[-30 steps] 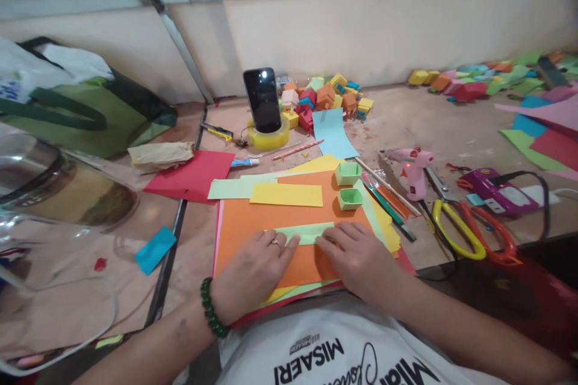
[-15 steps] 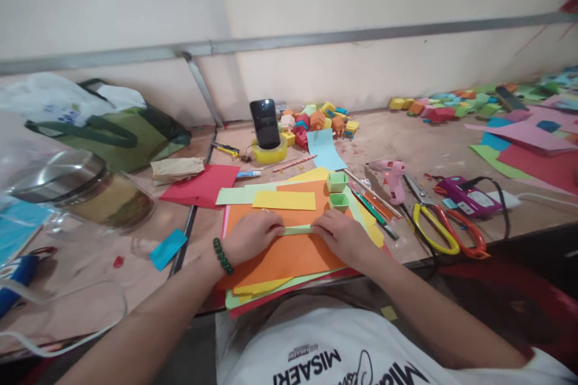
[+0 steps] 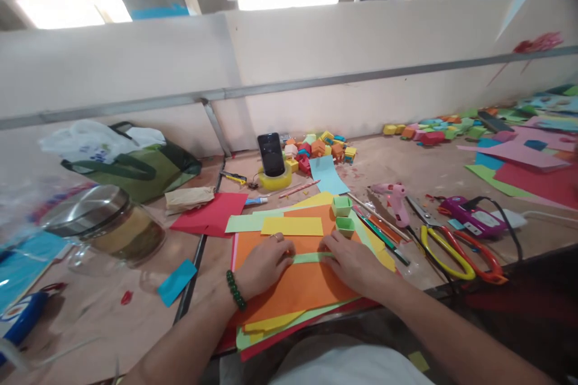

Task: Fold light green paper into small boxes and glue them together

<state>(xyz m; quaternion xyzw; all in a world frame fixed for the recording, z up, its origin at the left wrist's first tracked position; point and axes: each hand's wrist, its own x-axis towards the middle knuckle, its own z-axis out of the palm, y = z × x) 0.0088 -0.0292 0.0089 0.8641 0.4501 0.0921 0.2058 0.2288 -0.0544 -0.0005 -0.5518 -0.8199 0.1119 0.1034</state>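
Pale wall (image 3: 316, 48) behind, workbench (image 3: 379, 156) below it, orange sheet (image 3: 307, 295) topping a paper stack (image 3: 271, 322) at the front edge. Left hand (image 3: 270, 260) and right hand (image 3: 352, 260) both rest on that sheet, yellow strip (image 3: 292, 227) and two small green boxes (image 3: 342, 206) just beyond. Narrow green strip (image 3: 307, 258) sits between the hands, on the orange, bent fingers closed on either end.

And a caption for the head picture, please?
Left fingers and right fingers hold a green paper strip on orange paper.
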